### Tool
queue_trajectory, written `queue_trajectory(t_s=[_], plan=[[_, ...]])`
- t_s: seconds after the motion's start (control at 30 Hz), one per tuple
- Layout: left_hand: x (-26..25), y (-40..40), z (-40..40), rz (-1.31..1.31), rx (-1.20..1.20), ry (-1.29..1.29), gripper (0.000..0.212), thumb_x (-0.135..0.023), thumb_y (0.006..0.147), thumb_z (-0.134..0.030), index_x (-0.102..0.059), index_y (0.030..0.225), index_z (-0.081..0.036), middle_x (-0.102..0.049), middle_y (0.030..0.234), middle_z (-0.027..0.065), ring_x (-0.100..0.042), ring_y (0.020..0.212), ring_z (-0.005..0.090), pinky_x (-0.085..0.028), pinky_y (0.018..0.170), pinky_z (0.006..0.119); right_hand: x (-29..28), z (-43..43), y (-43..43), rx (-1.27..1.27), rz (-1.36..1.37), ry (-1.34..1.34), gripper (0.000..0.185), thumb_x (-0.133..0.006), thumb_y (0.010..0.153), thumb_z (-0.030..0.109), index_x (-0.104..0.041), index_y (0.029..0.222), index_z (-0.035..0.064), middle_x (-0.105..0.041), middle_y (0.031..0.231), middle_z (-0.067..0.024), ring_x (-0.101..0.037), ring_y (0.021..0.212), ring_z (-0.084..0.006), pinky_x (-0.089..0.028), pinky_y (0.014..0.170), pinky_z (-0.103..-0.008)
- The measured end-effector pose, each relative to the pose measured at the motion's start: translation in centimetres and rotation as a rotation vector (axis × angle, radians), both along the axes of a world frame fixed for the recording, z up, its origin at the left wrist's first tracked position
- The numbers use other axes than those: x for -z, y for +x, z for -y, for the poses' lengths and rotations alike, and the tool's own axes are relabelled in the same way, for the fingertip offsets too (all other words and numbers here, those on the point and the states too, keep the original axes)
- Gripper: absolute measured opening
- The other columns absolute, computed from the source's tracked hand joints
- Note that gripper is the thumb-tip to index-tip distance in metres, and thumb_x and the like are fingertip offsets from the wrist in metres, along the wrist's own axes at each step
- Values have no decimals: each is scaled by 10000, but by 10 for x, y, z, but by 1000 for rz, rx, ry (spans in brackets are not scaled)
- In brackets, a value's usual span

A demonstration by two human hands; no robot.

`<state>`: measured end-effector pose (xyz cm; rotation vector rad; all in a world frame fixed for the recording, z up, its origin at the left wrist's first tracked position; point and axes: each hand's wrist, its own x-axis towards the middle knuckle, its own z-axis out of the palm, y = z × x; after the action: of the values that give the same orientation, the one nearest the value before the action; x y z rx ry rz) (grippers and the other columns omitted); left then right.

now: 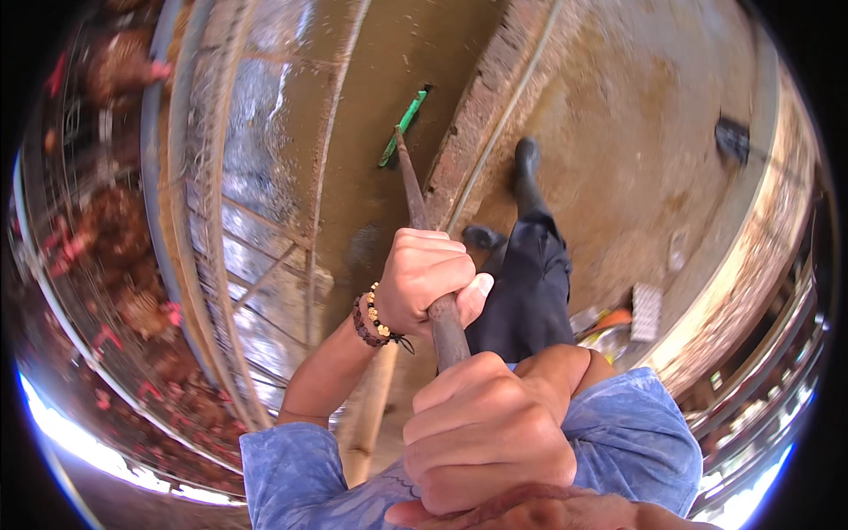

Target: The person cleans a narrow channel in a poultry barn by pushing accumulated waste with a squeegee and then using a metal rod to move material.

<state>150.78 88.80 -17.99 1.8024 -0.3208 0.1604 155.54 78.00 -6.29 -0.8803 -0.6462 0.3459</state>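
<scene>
My left hand (434,281), with beaded bracelets on its wrist, is wrapped around a long wooden handle (412,185). Closer to the camera, my right hand (490,430) grips the upper part of the same handle. The handle slants away from me and down to a narrow green head (404,129), a floor squeegee or scraper by its shape. That head lies in brown liquid in a shallow channel (371,79), left of a rough concrete curb (477,106). The handle's top end is hidden by my right hand.
Brown hens (116,225) stand in wire cages along the left, behind a metal frame (318,165). My black rubber boots (528,165) are on the wet concrete floor (616,146). Rightward lie an egg tray (646,311), plastic litter (606,331) and a black object (732,139).
</scene>
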Motion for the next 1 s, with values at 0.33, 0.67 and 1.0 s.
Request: queue_trajectory(t_s=[0.33,0.67,1.0], plan=[[14,13,85,-117,466,135,323,-647,653,-36,-360,513,-87,-313,469,42,-349,371,237,-269,389,343,36,125,-39,351,-205,130,188,-602,794,177,-568,716,9,-482,590,-72,-509,501,-250,-356,450,-338],[2,-27,46,168,-339,-1,249,-602,672,-51,-380,562,-73,-384,504,30,-368,421,185,-265,445,311,-4,43,23,-997,612,-249,221,-615,750,205,-493,656,47,-432,619,-43,-504,593,-195,-391,496,-298],[-28,-74,14,518,-1803,-147,207,-725,713,3,-532,722,-71,-547,631,37,-505,543,187,-474,572,303,-27,-134,-59,-1848,555,38,327,-644,876,203,-476,643,48,-415,546,-29,-441,418,-182,-344,398,-306]])
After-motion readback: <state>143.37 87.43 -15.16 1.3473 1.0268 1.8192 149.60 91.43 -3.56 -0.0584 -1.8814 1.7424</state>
